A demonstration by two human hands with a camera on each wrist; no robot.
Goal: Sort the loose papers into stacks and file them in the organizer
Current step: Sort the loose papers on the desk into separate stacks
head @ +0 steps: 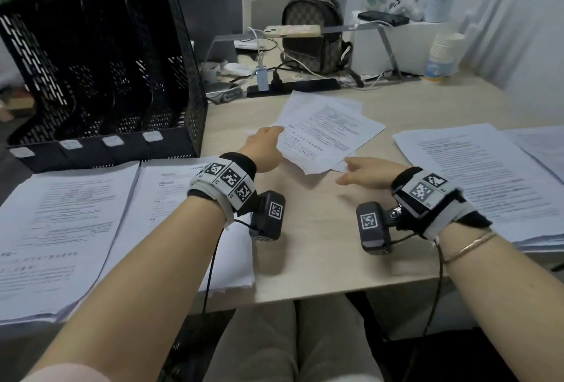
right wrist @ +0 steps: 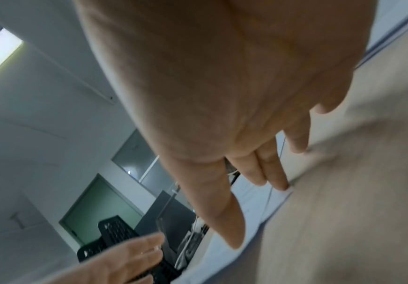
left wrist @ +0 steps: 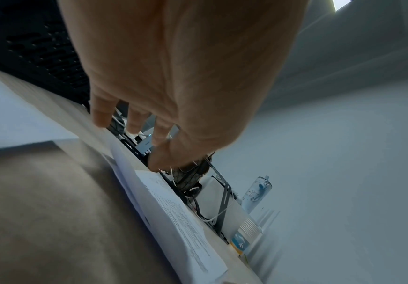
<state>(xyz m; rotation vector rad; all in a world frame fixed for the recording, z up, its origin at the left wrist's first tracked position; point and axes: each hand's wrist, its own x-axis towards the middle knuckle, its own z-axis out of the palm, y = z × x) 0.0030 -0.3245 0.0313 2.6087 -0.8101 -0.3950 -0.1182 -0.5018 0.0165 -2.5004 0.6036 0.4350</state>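
Your left hand (head: 265, 146) reaches to the centre of the frame, where a loose fan of printed papers (head: 328, 130) lies on the pale worktop (head: 320, 247); its fingers are extended and relaxed, touching the sheets' left edge, and the left wrist view shows fingertips (left wrist: 101, 117) resting on the paper without curling round it. Your right hand (head: 364, 171) hovers at the fan's lower right corner, fingers straight and together, with one fingertip (right wrist: 283, 184) meeting a sheet's corner in the right wrist view; it grips nothing. The black mesh organizer (head: 100, 76) stands at the upper left of the frame, its slots holding no papers. Two sorted stacks (head: 70, 229) lie side by side at the lower left, just in front of the organizer, and more stacked sheets (head: 476, 174) lie at the right edge. A patterned backpack (head: 314, 33) and a power strip (head: 293, 85) sit at the upper centre.
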